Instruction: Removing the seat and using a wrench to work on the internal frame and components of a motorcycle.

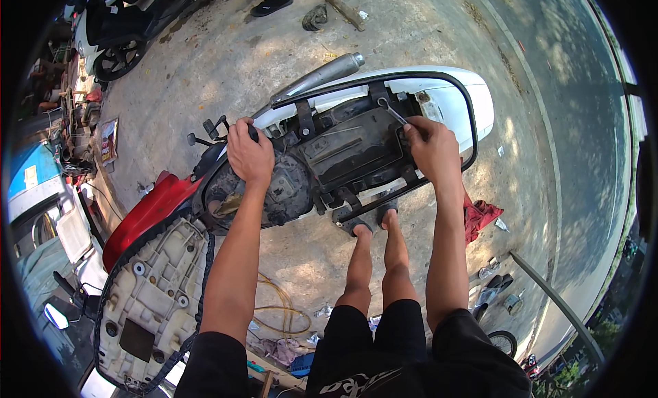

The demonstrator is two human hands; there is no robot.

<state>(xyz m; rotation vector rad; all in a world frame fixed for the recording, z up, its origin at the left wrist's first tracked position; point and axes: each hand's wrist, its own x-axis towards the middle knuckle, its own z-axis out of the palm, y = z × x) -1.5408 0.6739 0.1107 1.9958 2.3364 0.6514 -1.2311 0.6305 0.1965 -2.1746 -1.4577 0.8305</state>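
Observation:
A scooter (161,204) with red and white panels lies across the view, its seat swung up and its underside exposed. My right hand (436,148) is closed on a metal wrench (396,113). The wrench's ring end sits at a bolt on a bracket of the black grab rail (471,106), at the far side of the tail. My left hand (249,151) curls over the far edge of the scooter's body, its fingers round a dark part (253,133), mostly hidden. Between my hands lies the dusty black under-seat tray (353,148).
The raised seat (154,305) stands at the lower left. A silver exhaust muffler (321,77) runs along the scooter's far side. A red cloth (480,218) and a yellowish hose (286,309) lie on the concrete. Another person's foot (272,4) and a parked motorbike (118,52) are farther off.

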